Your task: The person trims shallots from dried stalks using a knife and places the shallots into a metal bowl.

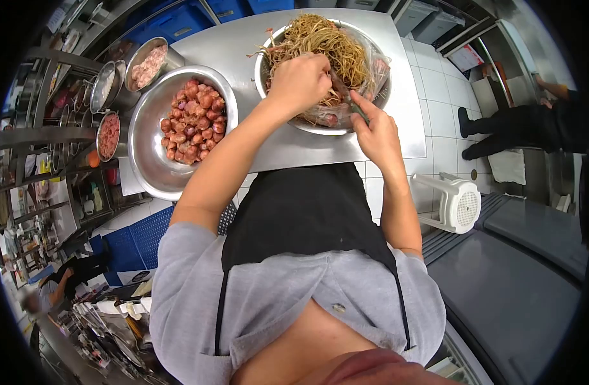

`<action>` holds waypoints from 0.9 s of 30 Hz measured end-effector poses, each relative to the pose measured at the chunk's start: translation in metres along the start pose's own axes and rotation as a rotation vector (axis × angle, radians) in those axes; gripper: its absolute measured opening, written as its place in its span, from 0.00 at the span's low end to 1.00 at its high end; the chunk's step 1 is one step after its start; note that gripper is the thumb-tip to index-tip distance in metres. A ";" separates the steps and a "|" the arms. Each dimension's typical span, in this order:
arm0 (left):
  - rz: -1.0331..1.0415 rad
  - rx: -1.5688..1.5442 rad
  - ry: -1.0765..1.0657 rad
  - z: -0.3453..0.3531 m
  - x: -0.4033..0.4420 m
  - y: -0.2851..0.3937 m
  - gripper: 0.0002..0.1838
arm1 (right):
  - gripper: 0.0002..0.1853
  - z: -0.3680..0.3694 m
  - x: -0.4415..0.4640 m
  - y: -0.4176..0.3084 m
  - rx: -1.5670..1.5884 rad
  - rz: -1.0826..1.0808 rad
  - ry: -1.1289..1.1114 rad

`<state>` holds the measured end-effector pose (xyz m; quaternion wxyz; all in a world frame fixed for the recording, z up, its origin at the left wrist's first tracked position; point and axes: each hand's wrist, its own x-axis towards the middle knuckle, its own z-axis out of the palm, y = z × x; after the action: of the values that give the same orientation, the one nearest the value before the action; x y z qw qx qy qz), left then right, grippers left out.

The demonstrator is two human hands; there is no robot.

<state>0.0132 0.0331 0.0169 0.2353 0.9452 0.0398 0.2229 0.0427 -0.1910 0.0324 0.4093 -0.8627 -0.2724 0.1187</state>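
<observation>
A metal bowl (pixel 263 74) holds a heap of dry, stringy roots or stems (pixel 329 40) beside clear plastic (pixel 376 78). Over the bowl's near side, my left hand (pixel 302 82) is closed, its fingertips down among the strands; what it pinches is hidden. My right hand (pixel 376 133), closed round the green handle of a small knife (pixel 358 110), is at the bowl's near right rim, its index finger stretched along the knife. Left of my forearm, a large steel bowl (pixel 143 144) contains many reddish-brown shallots (pixel 195 122).
The bowls stand on a steel table (pixel 275 154). Pots of pinkish meat (pixel 148 66) are at the left. A white stool (pixel 458 205) stands on the tiled floor at right, near a person in dark clothes (pixel 531 128). Another person (pixel 63 282) is at lower left.
</observation>
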 end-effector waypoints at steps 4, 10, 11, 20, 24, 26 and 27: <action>-0.099 0.267 -0.275 0.002 0.010 0.008 0.15 | 0.25 -0.004 -0.002 0.010 -0.028 -0.060 0.097; -0.216 -0.187 -0.151 -0.022 -0.005 -0.015 0.18 | 0.25 -0.019 -0.023 -0.006 0.057 0.065 -0.016; -0.250 -0.226 -0.081 -0.028 -0.013 -0.016 0.20 | 0.25 -0.020 -0.026 -0.007 0.059 0.058 -0.023; -0.289 -0.046 0.036 -0.043 -0.041 -0.042 0.20 | 0.24 0.016 -0.006 -0.031 0.043 -0.296 0.043; -0.269 -0.043 0.076 -0.038 -0.044 -0.039 0.17 | 0.24 0.040 0.016 -0.029 -0.100 -0.365 0.015; -0.289 -0.077 0.037 -0.039 -0.044 -0.039 0.18 | 0.23 0.041 0.020 -0.026 -0.176 -0.358 0.030; -0.264 -0.060 0.049 -0.040 -0.045 -0.037 0.17 | 0.23 0.040 0.020 -0.028 -0.173 -0.385 0.044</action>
<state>-0.0432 0.0752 0.0131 0.2899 0.9185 0.1627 0.2142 0.0315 -0.1391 0.0290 0.3547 -0.8290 -0.4324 -0.0041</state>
